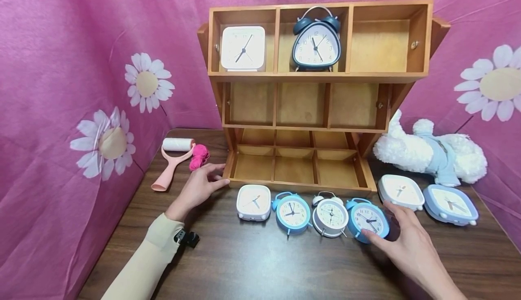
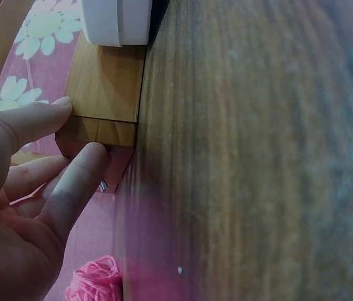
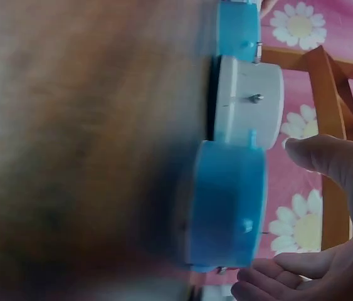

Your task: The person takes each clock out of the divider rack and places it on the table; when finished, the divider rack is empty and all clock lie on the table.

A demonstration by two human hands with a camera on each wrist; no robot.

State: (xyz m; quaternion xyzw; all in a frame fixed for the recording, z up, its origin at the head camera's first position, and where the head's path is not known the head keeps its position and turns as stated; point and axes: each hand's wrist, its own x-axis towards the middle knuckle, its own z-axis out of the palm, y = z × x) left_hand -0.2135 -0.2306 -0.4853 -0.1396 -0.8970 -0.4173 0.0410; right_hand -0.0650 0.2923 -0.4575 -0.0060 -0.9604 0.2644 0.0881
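Blue round clock (image 1: 368, 218) near right grip (image 1: 411, 245); boxy wooden shelf (image 1: 301, 77)

A dark wood-grain table (image 1: 260, 268) carries a wooden shelf unit (image 1: 301, 105), whose top row holds a square clock (image 1: 243, 49) and a triangular clock (image 1: 316, 49). Just before it sit a small white clock (image 1: 253, 202) and two round blue clocks (image 1: 293, 214) (image 1: 368, 221) — a round white clock (image 1: 330, 217) between them. Rightward, two squarish clocks (image 1: 401, 191) (image 1: 451, 203) and a plush toy (image 1: 431, 153); leftward, a lint roller (image 1: 172, 164) and pink yarn (image 1: 199, 156).

Wooden shelf (image 1: 295, 78) — smooth, faintly glossy
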